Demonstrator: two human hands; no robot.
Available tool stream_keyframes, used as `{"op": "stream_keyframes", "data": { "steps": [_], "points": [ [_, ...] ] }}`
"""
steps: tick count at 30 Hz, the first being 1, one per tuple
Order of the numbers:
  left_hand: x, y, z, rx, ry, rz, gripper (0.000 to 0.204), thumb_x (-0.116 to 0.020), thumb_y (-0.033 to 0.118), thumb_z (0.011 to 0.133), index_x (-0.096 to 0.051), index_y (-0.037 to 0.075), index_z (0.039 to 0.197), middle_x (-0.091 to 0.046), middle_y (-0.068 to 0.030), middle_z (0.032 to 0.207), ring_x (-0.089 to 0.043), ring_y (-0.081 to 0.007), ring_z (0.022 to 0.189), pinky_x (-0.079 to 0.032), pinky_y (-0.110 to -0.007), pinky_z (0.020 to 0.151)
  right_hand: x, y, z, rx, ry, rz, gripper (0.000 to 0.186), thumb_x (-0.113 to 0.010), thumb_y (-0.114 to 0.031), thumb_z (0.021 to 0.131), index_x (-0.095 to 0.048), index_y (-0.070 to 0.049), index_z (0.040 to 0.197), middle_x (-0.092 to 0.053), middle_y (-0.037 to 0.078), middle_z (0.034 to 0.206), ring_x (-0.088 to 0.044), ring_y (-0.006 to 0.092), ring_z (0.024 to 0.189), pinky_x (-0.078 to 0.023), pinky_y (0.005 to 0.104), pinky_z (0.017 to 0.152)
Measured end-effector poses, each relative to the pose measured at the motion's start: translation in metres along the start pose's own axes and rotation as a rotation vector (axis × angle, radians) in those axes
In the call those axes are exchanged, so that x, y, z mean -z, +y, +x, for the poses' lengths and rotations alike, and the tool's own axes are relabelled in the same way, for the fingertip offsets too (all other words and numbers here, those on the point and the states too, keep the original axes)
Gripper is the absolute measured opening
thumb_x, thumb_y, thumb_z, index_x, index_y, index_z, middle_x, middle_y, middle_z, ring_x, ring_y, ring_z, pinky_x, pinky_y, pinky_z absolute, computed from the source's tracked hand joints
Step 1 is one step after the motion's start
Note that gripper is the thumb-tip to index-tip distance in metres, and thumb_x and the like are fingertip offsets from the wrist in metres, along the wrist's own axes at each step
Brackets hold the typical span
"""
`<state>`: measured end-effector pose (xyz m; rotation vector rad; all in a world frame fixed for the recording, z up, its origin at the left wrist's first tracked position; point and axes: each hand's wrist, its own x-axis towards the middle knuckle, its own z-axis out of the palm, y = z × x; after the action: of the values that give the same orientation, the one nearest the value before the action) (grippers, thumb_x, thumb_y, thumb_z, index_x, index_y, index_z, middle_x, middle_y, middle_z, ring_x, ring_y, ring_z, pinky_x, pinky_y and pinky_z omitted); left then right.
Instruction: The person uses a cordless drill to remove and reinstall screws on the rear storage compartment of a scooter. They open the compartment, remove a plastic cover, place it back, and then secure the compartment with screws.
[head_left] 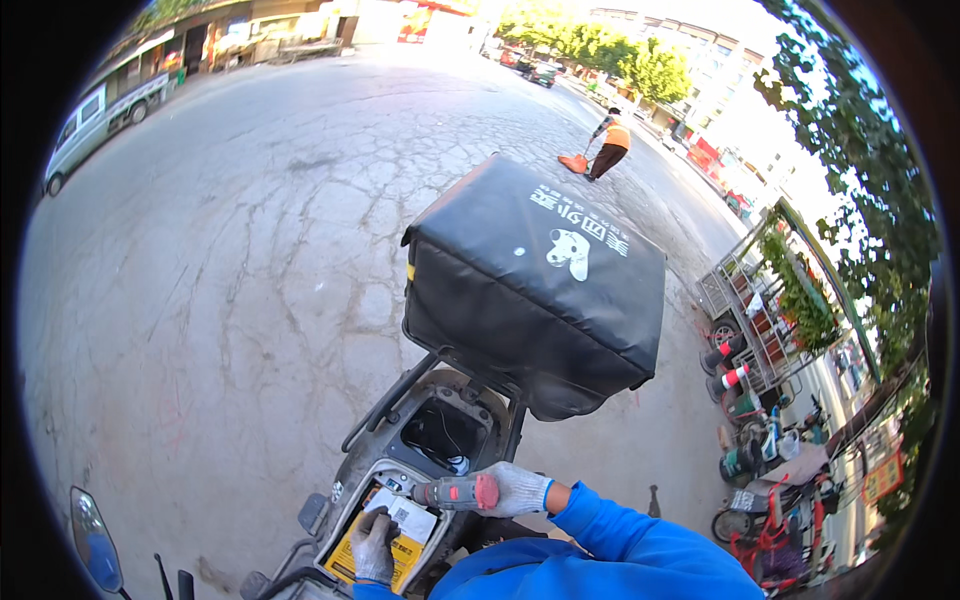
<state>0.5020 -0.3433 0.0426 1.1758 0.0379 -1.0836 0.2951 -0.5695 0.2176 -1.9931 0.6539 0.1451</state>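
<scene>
A scooter stands with its seat raised, and a large black delivery box (pixel 535 280) sits tilted up over the open under-seat compartment (pixel 443 432). My right hand (pixel 515 490), in a grey glove with a blue sleeve, grips a small red and grey power screwdriver (pixel 455 492) pointing left over the compartment's front edge. My gloved left hand (pixel 375 545) rests on a yellow battery pack (pixel 400 552) with a white label, low in the scooter's body.
Cracked asphalt spreads to the left and ahead. A scooter mirror (pixel 95 540) sits at lower left. A person in orange (pixel 610 145) sweeps far ahead. Metal racks with plants (pixel 765 310), traffic cones (pixel 730 365) and parked bikes (pixel 780 500) line the right. A van (pixel 95 125) is parked far left.
</scene>
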Motion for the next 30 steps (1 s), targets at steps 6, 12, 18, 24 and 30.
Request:
{"op": "stream_keyframes", "data": {
  "steps": [6, 12, 18, 24, 30],
  "points": [
    [0.001, 0.001, -0.008, -0.037, -0.114, 0.039, 0.027, -0.072, 0.009, 0.099, -0.07, -0.004, 0.122, -0.07, -0.0065, 0.089, -0.067, -0.0151, 0.072, -0.058, -0.028, 0.064, -0.014, 0.005, -0.071, -0.003, 0.175, -0.047, 0.028, -0.079, -0.023, 0.084, -0.075, -0.006, 0.106, -0.077, 0.022, 0.095, -0.072, 0.0414, 0.085, -0.059, 0.0444, 0.081],
    [-0.028, -0.001, -0.018, 0.031, -0.107, 0.028, 0.024, -0.071, 0.011, 0.101, -0.069, 0.002, 0.123, -0.07, -0.0064, 0.089, -0.069, -0.0175, 0.075, -0.06, -0.03, 0.068, -0.019, 0.014, -0.114, -0.059, 0.277, 0.009, 0.029, -0.078, -0.024, 0.083, -0.076, -0.007, 0.107, -0.077, 0.023, 0.097, -0.073, 0.044, 0.089, -0.059, 0.0486, 0.084],
    [-0.072, 0.007, -0.037, -0.04, -0.155, -0.009, 0.024, -0.072, 0.011, 0.102, -0.069, 0.005, 0.125, -0.072, -0.007, 0.094, -0.071, -0.0192, 0.082, -0.061, -0.032, 0.072, -0.007, 0.042, -0.132, 0.017, 0.317, 0.045, 0.028, -0.08, -0.024, 0.083, -0.076, -0.007, 0.105, -0.077, 0.022, 0.094, -0.073, 0.0428, 0.086, -0.059, 0.047, 0.083],
    [-0.142, 0.02, -0.055, -0.077, -0.253, -0.053, 0.02, -0.072, 0.012, 0.103, -0.071, 0.006, 0.123, -0.074, -0.0068, 0.097, -0.071, -0.0183, 0.082, -0.06, -0.031, 0.072, 0.035, 0.056, -0.157, 0.138, 0.31, 0.107, 0.037, -0.083, -0.021, 0.081, -0.076, -0.007, 0.115, -0.077, 0.021, 0.1, -0.074, 0.0393, 0.087, -0.06, 0.0432, 0.086],
    [-0.241, 0.046, -0.088, -0.16, -0.393, -0.057, 0.023, -0.069, 0.013, 0.105, -0.07, -0.001, 0.123, -0.074, -0.0118, 0.1, -0.072, -0.021, 0.081, -0.06, -0.034, 0.073, 0.073, 0.098, -0.19, 0.263, 0.425, 0.358, 0.044, -0.085, -0.009, 0.079, -0.075, -0.003, 0.122, -0.08, 0.014, 0.105, -0.074, 0.0217, 0.089, -0.061, 0.036, 0.09]
  ]
}}
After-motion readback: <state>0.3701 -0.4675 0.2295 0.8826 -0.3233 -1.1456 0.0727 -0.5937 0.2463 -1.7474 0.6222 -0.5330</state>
